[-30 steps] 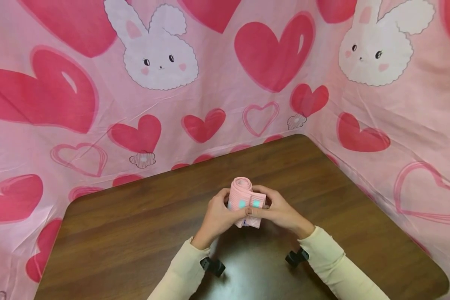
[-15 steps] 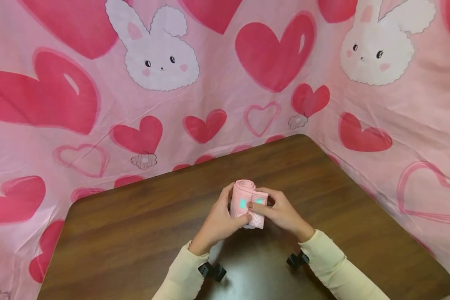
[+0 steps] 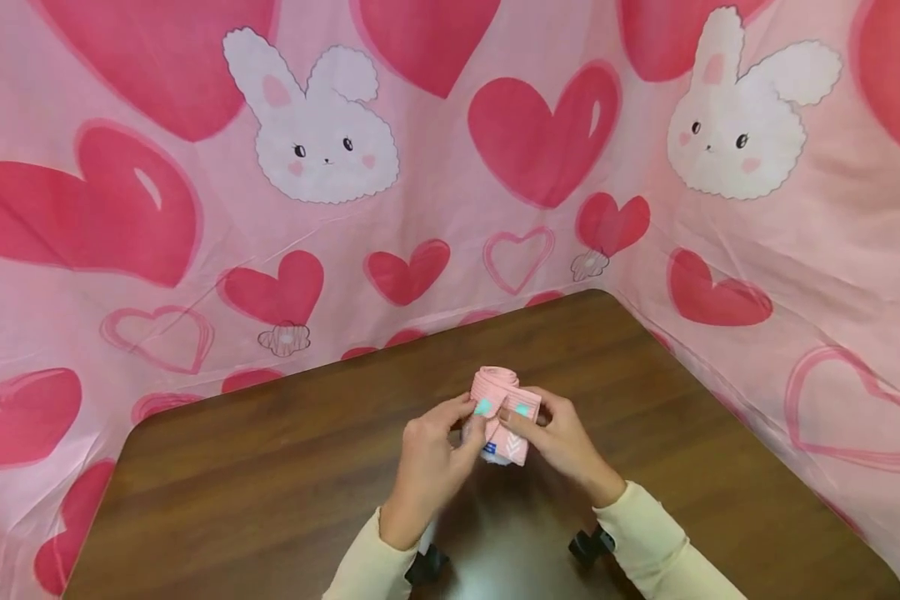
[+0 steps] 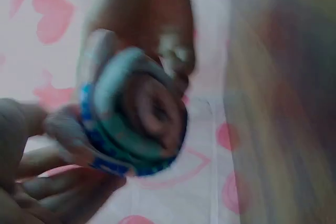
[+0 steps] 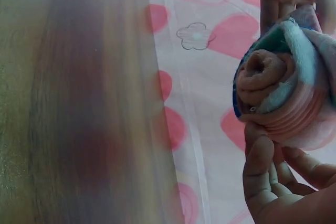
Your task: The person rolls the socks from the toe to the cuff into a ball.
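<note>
A rolled-up pair of pink socks [image 3: 497, 385] is held between both hands over the table, ribbed cuffs facing up, with teal squares, white chevrons and a small blue mark. On its left side, the left hand [image 3: 431, 458] grips the roll, thumb on the front near one teal square. The right hand [image 3: 566, 442] pinches the flat cuff flap at the right, thumb in front and fingers behind. Coiled fabric with fuzzy white lining shows at the end of the sock roll [image 5: 273, 82] in the right wrist view. Motion blurs the sock roll [image 4: 134, 114] in the left wrist view.
A dark brown wooden table [image 3: 270, 467] lies beneath the hands. Pink cloth [image 3: 435, 183] with hearts and rabbit faces hangs behind and to the right of it. Black wrist cameras [image 3: 427, 565] sit under both cream sleeves [image 3: 663, 533].
The left hand has shifted, its thumb now pointing up along the front. The roll has tilted and its top looks flatter. Its blue mark and white underside show again. The head view has tipped slightly upward.
</note>
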The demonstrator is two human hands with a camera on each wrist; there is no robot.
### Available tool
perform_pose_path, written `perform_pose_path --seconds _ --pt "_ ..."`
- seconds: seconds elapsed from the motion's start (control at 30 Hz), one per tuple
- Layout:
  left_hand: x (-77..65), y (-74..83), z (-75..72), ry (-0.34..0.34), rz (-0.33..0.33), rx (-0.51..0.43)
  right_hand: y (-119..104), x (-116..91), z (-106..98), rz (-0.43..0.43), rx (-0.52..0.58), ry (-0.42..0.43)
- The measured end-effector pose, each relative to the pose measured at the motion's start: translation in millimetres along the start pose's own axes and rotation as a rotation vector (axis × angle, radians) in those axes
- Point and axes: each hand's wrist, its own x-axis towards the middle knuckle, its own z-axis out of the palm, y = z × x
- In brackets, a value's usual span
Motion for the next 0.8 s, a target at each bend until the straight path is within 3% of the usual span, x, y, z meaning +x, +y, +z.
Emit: perform_pose_path --seconds 0.07,0.13,0.4,0.5,0.63,0.7,0.8 --pt "0.4 -1.5 3.4 0.035 0.096 0.113 -0.5 1.6 1.5 0.032 0.008 0.015" --pt "-0.3 -2.0 6.7 0.052 0.133 0.174 -0.9 2.1 4.1 0.070 0.027 0.034" --pt "0.1 -1.3 17.0 0.025 0.108 0.232 -5.7 1.4 17.5 0.107 0.082 0.112" --pt "0.8 -2.7 19.0 0.053 0.093 0.231 -4.6 3.5 20.6 0.122 0.120 0.127" --pt "0.9 -6.9 18.7 0.124 0.065 0.132 -2.0 8.1 20.6 0.162 0.157 0.185" --pt "1.5 -8.1 17.5 0.162 0.075 0.128 -2.3 9.7 19.5 0.173 0.116 0.206" --pt "5.9 -6.1 15.5 0.171 0.129 0.248 -4.7 10.4 18.8 0.152 -0.048 0.229"
